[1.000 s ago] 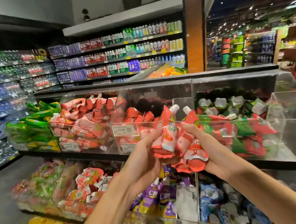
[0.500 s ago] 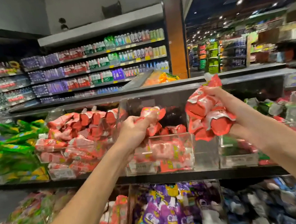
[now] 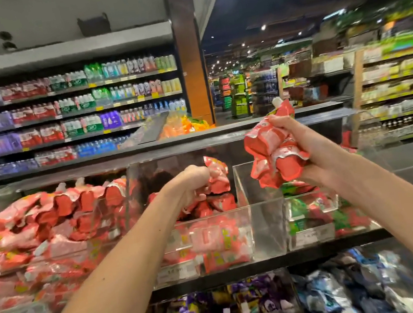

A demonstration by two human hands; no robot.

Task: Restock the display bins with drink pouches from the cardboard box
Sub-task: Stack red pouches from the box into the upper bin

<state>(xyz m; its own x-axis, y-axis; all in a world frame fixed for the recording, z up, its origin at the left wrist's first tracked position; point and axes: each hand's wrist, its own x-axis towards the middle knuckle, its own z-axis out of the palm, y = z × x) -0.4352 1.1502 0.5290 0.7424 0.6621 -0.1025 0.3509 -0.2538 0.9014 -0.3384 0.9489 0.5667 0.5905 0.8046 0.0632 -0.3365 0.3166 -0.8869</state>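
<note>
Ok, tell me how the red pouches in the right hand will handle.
Probably floppy: the pouches crumple and bulge where the right hand bunches them. Likely to slump flat rather than stand, like those heaped in the bin. The glossy film may be slippery, so a loose bunch could slide apart.

The red pouches (image 3: pixel 275 156) were glossy plastic film, crumpled and creased, catching light in pale streaks. The one spout (image 3: pixel 277 102) showing on them was smooth white plastic. The display bins (image 3: pixel 269 227) were clear hard plastic, smooth-walled and reflective, with bright glints along the edges. The ledge (image 3: pixel 223 132) above them looked dark, smooth and matt. The pillar (image 3: pixel 192 78) behind had a brown wood-like face with a dull sheen. The bottles (image 3: pixel 110 95) on the far shelves looked like shiny plastic
</note>
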